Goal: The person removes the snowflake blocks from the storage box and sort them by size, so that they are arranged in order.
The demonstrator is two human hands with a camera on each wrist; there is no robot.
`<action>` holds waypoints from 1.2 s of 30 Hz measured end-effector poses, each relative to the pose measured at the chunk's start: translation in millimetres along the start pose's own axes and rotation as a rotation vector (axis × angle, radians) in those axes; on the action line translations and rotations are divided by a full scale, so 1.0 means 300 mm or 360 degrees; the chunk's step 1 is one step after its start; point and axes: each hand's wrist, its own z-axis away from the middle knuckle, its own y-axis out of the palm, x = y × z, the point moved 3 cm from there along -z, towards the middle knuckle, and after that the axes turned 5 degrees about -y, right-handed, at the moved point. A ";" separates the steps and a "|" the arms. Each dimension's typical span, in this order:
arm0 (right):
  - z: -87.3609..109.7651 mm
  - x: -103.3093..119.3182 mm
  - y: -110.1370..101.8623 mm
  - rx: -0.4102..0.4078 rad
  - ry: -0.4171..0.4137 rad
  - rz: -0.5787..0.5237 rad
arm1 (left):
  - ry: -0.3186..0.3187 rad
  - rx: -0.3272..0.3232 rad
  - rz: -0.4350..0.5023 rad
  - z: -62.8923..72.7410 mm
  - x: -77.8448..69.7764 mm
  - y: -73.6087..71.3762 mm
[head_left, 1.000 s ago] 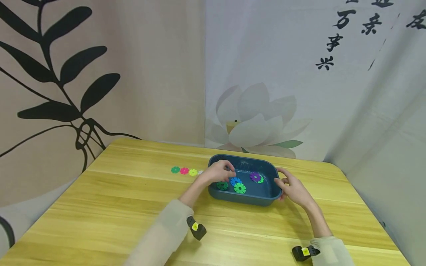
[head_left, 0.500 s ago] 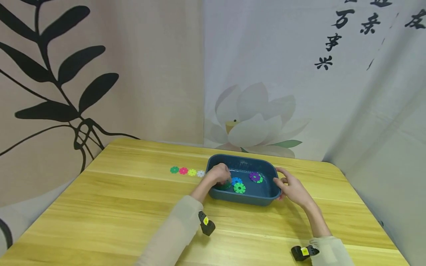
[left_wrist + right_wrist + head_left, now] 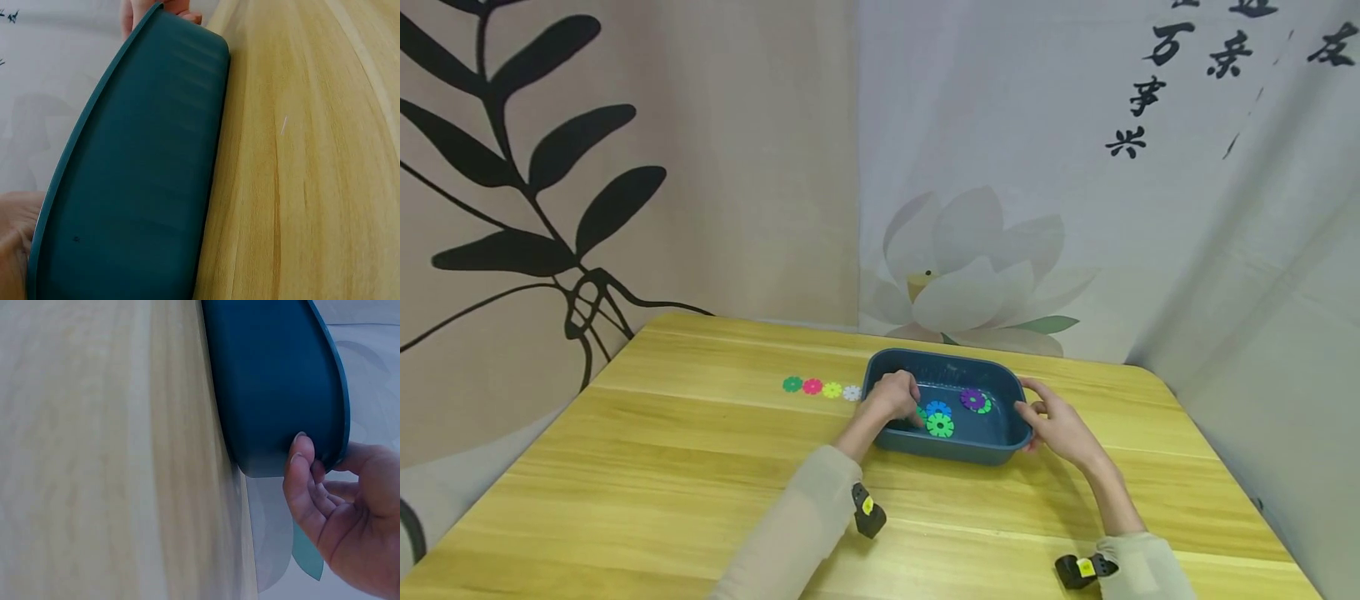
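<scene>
A dark blue plastic basin (image 3: 958, 452) stands on the table. My left hand (image 3: 891, 398) reaches over its left end, fingertips down inside near a partly covered green snowflake disc (image 3: 922, 412); I cannot tell whether the fingers pinch it. Close by lie a blue snowflake disc (image 3: 937, 407) and a light green one overlapping it. Farther right in the basin, a purple snowflake disc (image 3: 972, 399) covers part of a green one. My right hand (image 3: 1063, 429) grips the basin's right end; in the right wrist view its fingers press the outer wall under the rim.
Left of the basin, a row of snowflake discs lies on the wooden table (image 3: 662, 467): green (image 3: 792, 384), pink (image 3: 812, 387), yellow (image 3: 832, 390) and white (image 3: 852, 392). A printed curtain (image 3: 760, 167) hangs behind the table's back edge.
My left hand has lowered into the basin's left end, uncovering the white disc beside it. The dark green disc there is now mostly hidden. The right hand keeps its grip.
</scene>
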 end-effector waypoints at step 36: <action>-0.001 -0.001 0.005 0.0013 -0.0001 0.0012 | 0.0334 -0.0029 0.0618 0.097 0.050 -0.178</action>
